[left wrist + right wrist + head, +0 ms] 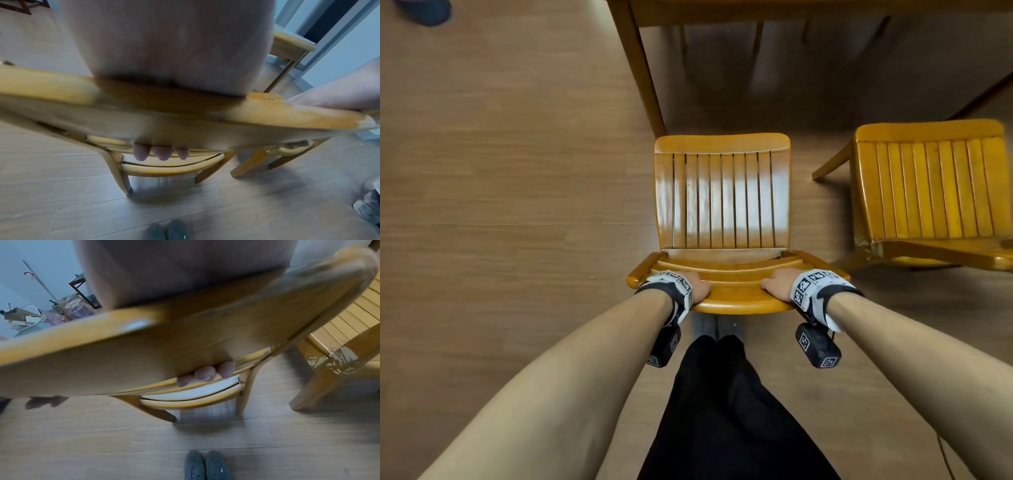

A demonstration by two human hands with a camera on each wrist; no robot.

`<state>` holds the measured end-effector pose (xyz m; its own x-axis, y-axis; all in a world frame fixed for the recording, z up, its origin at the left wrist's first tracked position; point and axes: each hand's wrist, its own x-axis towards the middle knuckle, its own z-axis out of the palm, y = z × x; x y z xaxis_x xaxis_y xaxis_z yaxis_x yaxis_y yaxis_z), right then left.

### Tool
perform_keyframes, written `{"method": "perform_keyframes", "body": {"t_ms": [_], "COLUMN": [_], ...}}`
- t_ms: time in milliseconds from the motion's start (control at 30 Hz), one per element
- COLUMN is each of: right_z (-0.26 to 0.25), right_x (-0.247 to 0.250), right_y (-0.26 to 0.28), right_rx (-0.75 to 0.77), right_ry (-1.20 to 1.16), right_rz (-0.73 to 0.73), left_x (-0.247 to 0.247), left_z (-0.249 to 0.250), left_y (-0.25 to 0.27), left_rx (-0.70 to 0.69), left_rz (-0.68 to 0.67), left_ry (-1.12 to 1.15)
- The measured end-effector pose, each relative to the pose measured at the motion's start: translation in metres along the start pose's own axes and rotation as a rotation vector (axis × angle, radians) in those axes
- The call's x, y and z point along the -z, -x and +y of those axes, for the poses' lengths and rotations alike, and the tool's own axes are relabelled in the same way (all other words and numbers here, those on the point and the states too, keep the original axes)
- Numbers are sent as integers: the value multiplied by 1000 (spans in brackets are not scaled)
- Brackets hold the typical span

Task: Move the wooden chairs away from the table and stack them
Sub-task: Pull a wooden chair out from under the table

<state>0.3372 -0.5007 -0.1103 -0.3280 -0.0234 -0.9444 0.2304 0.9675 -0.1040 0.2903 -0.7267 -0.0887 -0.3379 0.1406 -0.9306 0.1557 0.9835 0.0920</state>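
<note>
Hands first: your left hand (697, 287) and your right hand (779, 286) are both wrapped around the top rail of the wooden chair (722, 202) right in front of you. Your palms sit on top of the rail and your fingers (162, 153) curl down over the far side and under its bottom edge; the right wrist view shows the same curl on the other side (205, 374). Holding with one hand near each end of the rail looks like a good plan, because it should keep the chair from twisting when you pull or lift. This chair stands on the wood floor (500, 188) with its seat pointing at the table (640, 68). The front edge of the seat is near the table leg, and I think the seat is already out from under the table top. A second chair (928, 192) stands just beside it on your right side, turned a little, and the two chairs are not touching. Your shoes (207, 467) are close behind the back legs of the chair you hold, so you may want room to step back. I think you are in the pulling-away step, and no chair sits on another yet. Watch the second chair's leg as you go, since it sticks out toward yours.
</note>
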Motion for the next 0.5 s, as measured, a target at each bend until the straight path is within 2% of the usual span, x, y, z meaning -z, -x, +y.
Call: {"method": "perform_keyframes", "body": {"t_ms": [133, 233, 367, 500], "right_z": [0, -8, -24, -55], "right_x": [2, 17, 56, 120], "right_y": [13, 44, 81, 116], "right_rx": [0, 15, 65, 136], "right_ry": [-58, -127, -284, -500], "right_rz": [78, 119, 176, 209], "left_x": [0, 12, 58, 119], "left_z": [1, 2, 3, -10], "left_y": [15, 40, 77, 126], "left_rx": [-26, -35, -61, -69], "left_rz": [53, 87, 186, 342], "left_ry": [37, 45, 202, 333]}}
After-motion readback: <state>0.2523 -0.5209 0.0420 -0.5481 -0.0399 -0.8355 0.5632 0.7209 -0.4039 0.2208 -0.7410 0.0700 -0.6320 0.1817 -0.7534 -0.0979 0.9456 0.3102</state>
